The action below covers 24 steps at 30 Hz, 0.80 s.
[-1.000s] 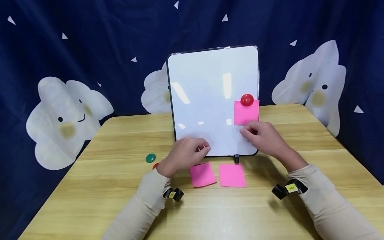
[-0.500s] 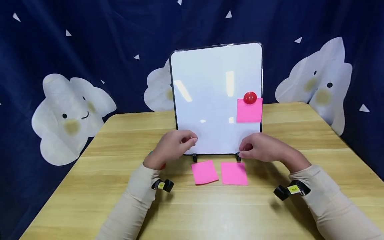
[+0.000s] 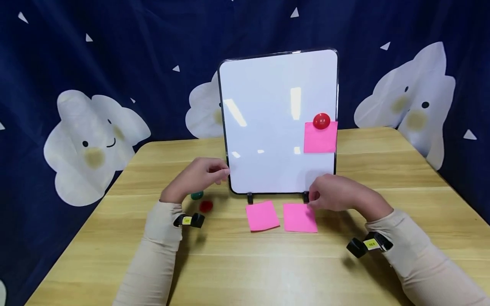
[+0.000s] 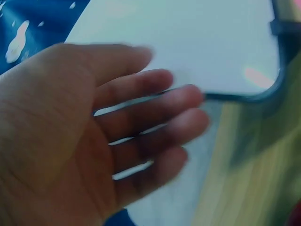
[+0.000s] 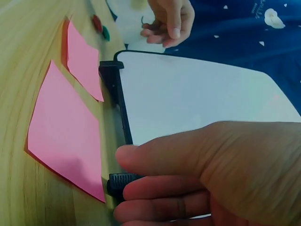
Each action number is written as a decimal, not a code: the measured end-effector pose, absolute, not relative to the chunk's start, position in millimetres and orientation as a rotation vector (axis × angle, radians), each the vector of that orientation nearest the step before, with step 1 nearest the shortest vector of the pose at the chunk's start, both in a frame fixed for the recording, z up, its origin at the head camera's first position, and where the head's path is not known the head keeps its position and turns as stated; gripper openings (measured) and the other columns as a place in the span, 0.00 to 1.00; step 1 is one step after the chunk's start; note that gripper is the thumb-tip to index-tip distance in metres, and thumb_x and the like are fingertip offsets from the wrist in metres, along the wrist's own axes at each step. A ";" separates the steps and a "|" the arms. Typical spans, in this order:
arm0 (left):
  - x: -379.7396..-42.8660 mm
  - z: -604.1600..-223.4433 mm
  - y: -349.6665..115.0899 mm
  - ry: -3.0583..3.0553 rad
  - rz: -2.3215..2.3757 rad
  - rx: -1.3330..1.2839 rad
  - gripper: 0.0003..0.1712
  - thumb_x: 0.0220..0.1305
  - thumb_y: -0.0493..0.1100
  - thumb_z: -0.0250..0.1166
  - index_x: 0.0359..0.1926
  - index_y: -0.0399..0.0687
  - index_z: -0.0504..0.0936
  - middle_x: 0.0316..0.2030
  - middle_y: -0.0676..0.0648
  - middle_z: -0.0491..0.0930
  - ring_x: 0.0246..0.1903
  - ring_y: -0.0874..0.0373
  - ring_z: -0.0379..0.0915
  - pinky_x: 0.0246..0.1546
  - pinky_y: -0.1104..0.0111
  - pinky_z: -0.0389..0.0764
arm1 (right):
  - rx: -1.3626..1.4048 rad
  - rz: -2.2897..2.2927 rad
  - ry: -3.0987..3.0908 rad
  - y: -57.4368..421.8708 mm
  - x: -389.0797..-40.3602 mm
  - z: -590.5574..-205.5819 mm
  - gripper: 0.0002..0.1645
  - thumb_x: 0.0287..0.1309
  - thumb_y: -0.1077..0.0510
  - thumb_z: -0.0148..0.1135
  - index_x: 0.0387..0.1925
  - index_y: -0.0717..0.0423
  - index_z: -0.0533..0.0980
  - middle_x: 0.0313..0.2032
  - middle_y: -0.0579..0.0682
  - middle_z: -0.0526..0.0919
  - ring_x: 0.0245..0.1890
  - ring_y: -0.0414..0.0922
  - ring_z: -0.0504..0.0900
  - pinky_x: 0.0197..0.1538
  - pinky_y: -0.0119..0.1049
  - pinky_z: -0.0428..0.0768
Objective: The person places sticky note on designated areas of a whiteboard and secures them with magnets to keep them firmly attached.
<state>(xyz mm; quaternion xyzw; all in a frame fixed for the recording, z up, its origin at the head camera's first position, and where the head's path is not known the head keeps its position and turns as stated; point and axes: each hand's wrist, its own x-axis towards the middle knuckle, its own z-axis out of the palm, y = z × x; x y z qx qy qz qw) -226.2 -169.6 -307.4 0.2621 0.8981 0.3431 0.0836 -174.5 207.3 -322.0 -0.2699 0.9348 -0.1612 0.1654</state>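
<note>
A whiteboard point(image 3: 275, 157) with a dark frame stands upright on small black feet. My left hand point(image 3: 196, 178) hovers beside its lower left edge; the left wrist view shows the fingers loosely bent and holding nothing. My right hand point(image 3: 338, 193) is at the lower right corner. In the right wrist view its thumb and fingers lie close around a ridged black foot point(image 5: 123, 181); whether they touch it I cannot tell. A red round magnet point(image 3: 321, 121) overlaps the top of a pink sticky note point(image 3: 320, 138) at the board's right edge.
Two more pink notes, a left one point(image 3: 262, 216) and a right one point(image 3: 300, 217), lie before the board. A green magnet point(image 3: 197, 195) and a red magnet point(image 3: 206, 206) lie on the wooden table point(image 3: 245, 267) beneath my left forearm. A dark blue curtain point(image 3: 153, 34) hangs behind.
My left hand has moved left, from in front of the board to beside its left edge, uncovering the loose magnets. My right hand has come down from below the attached note to the right foot.
</note>
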 end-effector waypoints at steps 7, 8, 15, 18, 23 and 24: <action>-229.0 -307.3 -190.5 2.596 0.904 0.652 0.15 0.68 0.52 0.66 0.49 0.49 0.83 0.37 0.45 0.84 0.41 0.45 0.78 0.44 0.59 0.77 | -0.698 -0.389 2.649 203.8 -172.8 -321.3 0.06 0.56 0.53 0.73 0.29 0.49 0.85 0.21 0.42 0.77 0.25 0.42 0.72 0.31 0.37 0.73; -229.1 -307.9 -192.7 2.588 0.886 0.645 0.16 0.68 0.51 0.66 0.50 0.48 0.83 0.38 0.46 0.84 0.40 0.46 0.78 0.44 0.59 0.76 | -0.685 -0.389 2.644 203.3 -173.1 -322.0 0.06 0.56 0.53 0.73 0.29 0.49 0.85 0.21 0.43 0.77 0.25 0.42 0.72 0.31 0.37 0.73; -234.7 -318.4 -206.0 2.540 0.793 0.613 0.18 0.64 0.46 0.69 0.51 0.41 0.82 0.42 0.50 0.83 0.41 0.54 0.76 0.46 0.60 0.76 | -0.629 -0.391 2.641 203.0 -173.9 -324.8 0.07 0.56 0.52 0.74 0.31 0.50 0.84 0.23 0.44 0.77 0.26 0.43 0.73 0.31 0.37 0.73; -235.3 -322.1 -210.1 2.517 0.735 0.549 0.15 0.62 0.43 0.69 0.47 0.41 0.82 0.39 0.49 0.81 0.37 0.53 0.74 0.42 0.61 0.75 | -0.629 -0.382 2.646 203.3 -174.4 -326.0 0.09 0.55 0.51 0.74 0.30 0.50 0.83 0.23 0.45 0.76 0.25 0.43 0.73 0.30 0.37 0.72; -234.6 -325.1 -212.3 2.452 0.712 0.462 0.14 0.59 0.40 0.69 0.46 0.40 0.81 0.34 0.46 0.79 0.34 0.51 0.72 0.36 0.63 0.72 | -0.643 -0.373 2.655 204.2 -175.0 -327.9 0.11 0.55 0.51 0.75 0.28 0.49 0.80 0.23 0.45 0.75 0.25 0.43 0.72 0.30 0.37 0.71; -234.6 -325.8 -212.8 2.436 0.717 0.452 0.15 0.58 0.40 0.70 0.46 0.40 0.81 0.34 0.46 0.79 0.33 0.52 0.72 0.35 0.63 0.72 | -0.644 -0.373 2.657 204.3 -175.0 -328.5 0.11 0.55 0.51 0.75 0.27 0.49 0.80 0.23 0.45 0.75 0.25 0.43 0.72 0.30 0.37 0.71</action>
